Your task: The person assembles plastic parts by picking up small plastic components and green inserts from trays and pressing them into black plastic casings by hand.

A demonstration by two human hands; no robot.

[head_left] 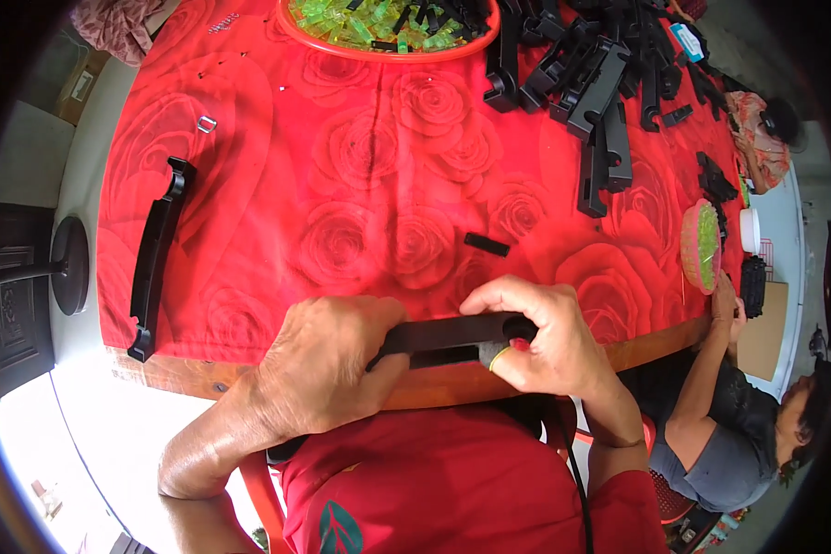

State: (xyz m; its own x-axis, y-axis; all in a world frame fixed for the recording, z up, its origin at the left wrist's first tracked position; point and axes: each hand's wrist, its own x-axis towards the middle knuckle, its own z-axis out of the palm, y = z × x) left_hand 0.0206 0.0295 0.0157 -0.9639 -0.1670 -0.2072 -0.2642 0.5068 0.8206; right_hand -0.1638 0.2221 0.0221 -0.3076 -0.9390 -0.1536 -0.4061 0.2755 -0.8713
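A red tablecloth [286, 203] printed with big roses covers the wooden table [637, 343], its bare edge showing along the near side. Just over that edge, the person in red has both hands closed on a long black plastic strip [448, 334], held crosswise in front of the body: the left hand [334, 360] wraps its left end, while the right hand [552, 337] pinches the other end between thumb and fingers, a thin yellow band [499, 357] around one digit. Near the right hand, a little farther in, lies a small black block [487, 244]. Well to the left rests another long black piece [160, 258] with hooked ends, and beyond it a small metal buckle [207, 124]. At the far side I see an orange-red basin [392, 57] of translucent green pieces [342, 23] mixed with black ones, and to its right a jumbled heap of black plastic parts [591, 88]. Over at the right side, a co-worker [729, 425] in dark clothes reaches toward a pink basket [688, 249] filled with green bits, a white bowl [751, 231] just beside it.
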